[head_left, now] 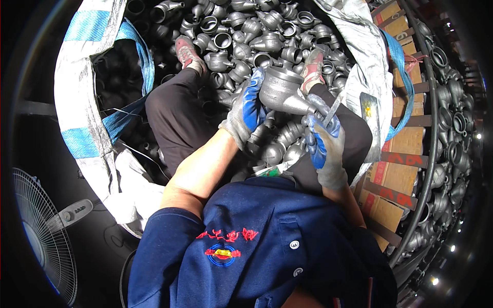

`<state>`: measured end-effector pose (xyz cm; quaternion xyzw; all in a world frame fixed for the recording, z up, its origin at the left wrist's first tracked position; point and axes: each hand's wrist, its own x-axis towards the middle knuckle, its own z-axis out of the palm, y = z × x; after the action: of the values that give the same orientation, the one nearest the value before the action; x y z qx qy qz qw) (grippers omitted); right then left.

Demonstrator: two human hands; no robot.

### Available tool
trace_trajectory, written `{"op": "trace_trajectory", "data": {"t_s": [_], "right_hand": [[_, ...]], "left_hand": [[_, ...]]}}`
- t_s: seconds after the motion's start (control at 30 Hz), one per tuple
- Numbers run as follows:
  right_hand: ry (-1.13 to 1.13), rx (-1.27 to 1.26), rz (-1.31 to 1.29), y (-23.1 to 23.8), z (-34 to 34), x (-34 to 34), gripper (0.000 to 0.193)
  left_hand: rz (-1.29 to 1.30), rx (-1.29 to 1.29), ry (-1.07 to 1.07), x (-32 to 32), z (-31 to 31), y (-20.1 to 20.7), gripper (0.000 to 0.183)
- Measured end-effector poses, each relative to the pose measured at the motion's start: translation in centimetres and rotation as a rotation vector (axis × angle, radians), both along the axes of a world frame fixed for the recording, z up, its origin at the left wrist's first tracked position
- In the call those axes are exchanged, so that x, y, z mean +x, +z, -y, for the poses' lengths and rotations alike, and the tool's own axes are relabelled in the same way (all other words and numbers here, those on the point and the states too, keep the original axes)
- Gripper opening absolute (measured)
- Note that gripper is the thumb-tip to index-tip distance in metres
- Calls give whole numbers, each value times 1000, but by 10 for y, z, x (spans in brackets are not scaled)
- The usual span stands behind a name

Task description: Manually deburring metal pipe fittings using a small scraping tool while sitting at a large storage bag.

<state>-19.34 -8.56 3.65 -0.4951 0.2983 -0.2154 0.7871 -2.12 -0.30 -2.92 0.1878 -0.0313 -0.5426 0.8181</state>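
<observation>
My left hand (249,110), in a grey glove with a blue coated palm, grips the wide-mouthed end of a grey cast-metal fitting (281,92). The fitting has a round ridged mouth and a bulging body that narrows to a spout pointing toward my right hand. My right hand (324,146), gloved the same way, is closed around a flat metal bar (333,110) that looks like a file. It sits beside the spout's end; whether its fingers also touch the spout is hard to see. Many similar fittings (267,42) lie piled below and beyond my hands.
A large white woven bag (79,105) with blue straps (146,61) surrounds the pile and my legs. At right stand a metal-barred crate with cardboard sides (405,115) and more fittings (454,123) past it. A fan (49,236) stands at the lower left.
</observation>
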Motion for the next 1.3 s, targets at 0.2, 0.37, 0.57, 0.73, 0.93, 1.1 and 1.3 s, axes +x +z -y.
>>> {"op": "trace_trajectory", "data": {"t_s": [0.2,0.37,0.57,0.73,0.93,1.1,1.3], "right_hand": [[-64,-34,-73,-21,6,1,40],[-54,38,-37,-23,12,-2,20],[-63,171,-66,-31,13,-3,11],[71,266,41,-47,24,-11,23],[164,383,112,-59,28,-16,25],[127,447,132,-66,26,-19,26],[86,358,10,-52,23,-16,29]], "left_hand": [[301,134,26,5,-7,12,44],[372,241,96,6,-10,5,37],[537,185,182,13,-7,14,26],[361,130,179,12,-9,29,23],[484,171,156,14,-9,24,24],[363,91,156,10,-10,26,29],[508,157,141,12,-11,29,32]]}}
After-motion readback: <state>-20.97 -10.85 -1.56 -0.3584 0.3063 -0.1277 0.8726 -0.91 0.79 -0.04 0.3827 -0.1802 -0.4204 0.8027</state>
